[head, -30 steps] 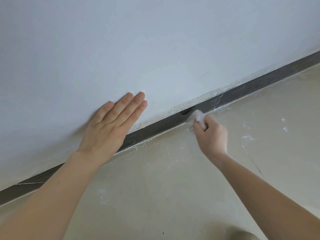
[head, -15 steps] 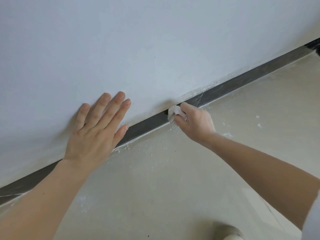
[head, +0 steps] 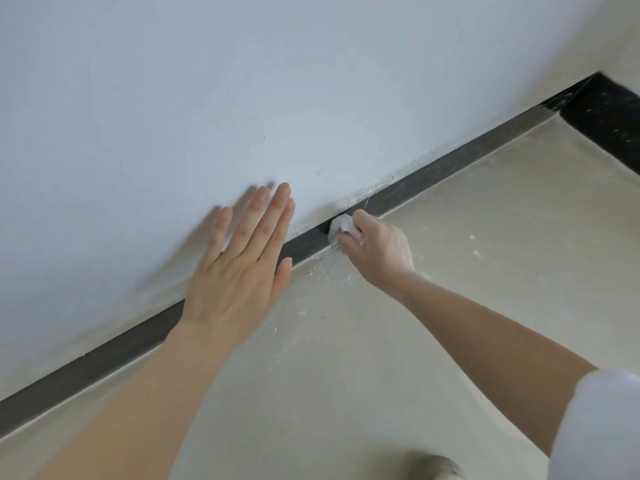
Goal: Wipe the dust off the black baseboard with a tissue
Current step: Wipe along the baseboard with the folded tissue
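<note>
A black baseboard [head: 450, 168] runs diagonally from lower left to upper right, where the white wall meets the beige floor. My right hand [head: 377, 251] is shut on a crumpled white tissue [head: 341, 226] and presses it against the baseboard near the middle of the view. My left hand [head: 242, 268] lies flat on the wall with its fingers spread and slightly blurred; its heel covers part of the baseboard to the left of the tissue.
White dust and crumbs [head: 329, 271] lie on the floor below the tissue. A second black baseboard [head: 609, 123] meets the first at a corner in the upper right. A white sleeve [head: 602, 424] shows at the lower right.
My right hand has slid the tissue leftward along the baseboard, closer to my left hand. The view has shifted, and the room corner at the upper right has come into sight.
</note>
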The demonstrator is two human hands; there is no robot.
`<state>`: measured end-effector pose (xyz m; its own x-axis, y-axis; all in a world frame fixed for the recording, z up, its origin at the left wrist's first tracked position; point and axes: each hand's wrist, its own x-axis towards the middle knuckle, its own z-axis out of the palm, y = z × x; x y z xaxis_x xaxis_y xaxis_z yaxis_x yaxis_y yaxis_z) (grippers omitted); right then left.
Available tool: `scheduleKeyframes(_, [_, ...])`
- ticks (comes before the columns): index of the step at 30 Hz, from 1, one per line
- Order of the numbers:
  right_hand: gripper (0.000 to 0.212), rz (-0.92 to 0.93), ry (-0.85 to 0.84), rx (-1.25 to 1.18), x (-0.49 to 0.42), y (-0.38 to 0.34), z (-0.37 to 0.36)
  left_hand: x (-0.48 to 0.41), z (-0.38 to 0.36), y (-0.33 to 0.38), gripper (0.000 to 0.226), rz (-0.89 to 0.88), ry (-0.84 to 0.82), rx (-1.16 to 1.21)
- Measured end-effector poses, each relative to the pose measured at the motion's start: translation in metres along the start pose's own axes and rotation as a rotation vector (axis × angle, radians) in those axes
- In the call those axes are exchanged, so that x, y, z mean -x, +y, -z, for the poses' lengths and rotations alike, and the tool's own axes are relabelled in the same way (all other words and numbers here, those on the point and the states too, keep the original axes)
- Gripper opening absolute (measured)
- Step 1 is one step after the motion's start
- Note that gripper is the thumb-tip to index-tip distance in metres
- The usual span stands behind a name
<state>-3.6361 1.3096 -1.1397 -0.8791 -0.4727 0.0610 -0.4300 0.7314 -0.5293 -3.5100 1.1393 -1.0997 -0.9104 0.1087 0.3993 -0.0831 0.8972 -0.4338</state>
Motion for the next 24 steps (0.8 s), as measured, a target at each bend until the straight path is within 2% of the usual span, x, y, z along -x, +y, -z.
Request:
scheduleKeyframes(2, [0.043, -0.083, 0.028, 0.0, -0.008, 0.01, 0.008, -0.009, 0.0, 0.009, 0.067, 0.022, 0.003, 0.03])
scheduleKeyframes(5, [0.036, -0.315, 0.219, -0.096, -0.026, 0.036, 0.025, -0.015, -0.004, 0.015, 0.067, 0.071, 0.005, 0.091])
scheduleKeyframes(10, [0.036, -0.382, 0.332, -0.084, -0.031, 0.044, 0.039, -0.016, -0.01, 0.021, 0.069, 0.058, 0.0, 0.101])
scheduleKeyframes(12, [0.035, -0.347, 0.235, -0.099, -0.011, 0.032, 0.025, -0.017, -0.014, 0.025, 0.068, 0.058, 0.007, 0.084])
scheduleKeyframes(15, [0.038, -0.195, -0.044, -0.103, 0.012, 0.005, -0.007, -0.022, -0.021, 0.028, 0.067, 0.063, 0.037, 0.031])
scheduleKeyframes(17, [0.038, -0.183, -0.073, -0.138, 0.012, -0.004, -0.024, -0.022, -0.023, 0.028, 0.067, 0.067, 0.055, -0.001])
scheduleKeyframes(20, [0.032, -0.311, 0.031, -0.23, -0.004, 0.001, -0.026, -0.021, -0.024, 0.026, 0.067, 0.069, 0.07, 0.024])
scheduleKeyframes(24, [0.035, -0.607, 0.372, -0.255, -0.045, 0.037, 0.001, -0.019, -0.026, 0.024, 0.067, 0.06, 0.095, 0.067])
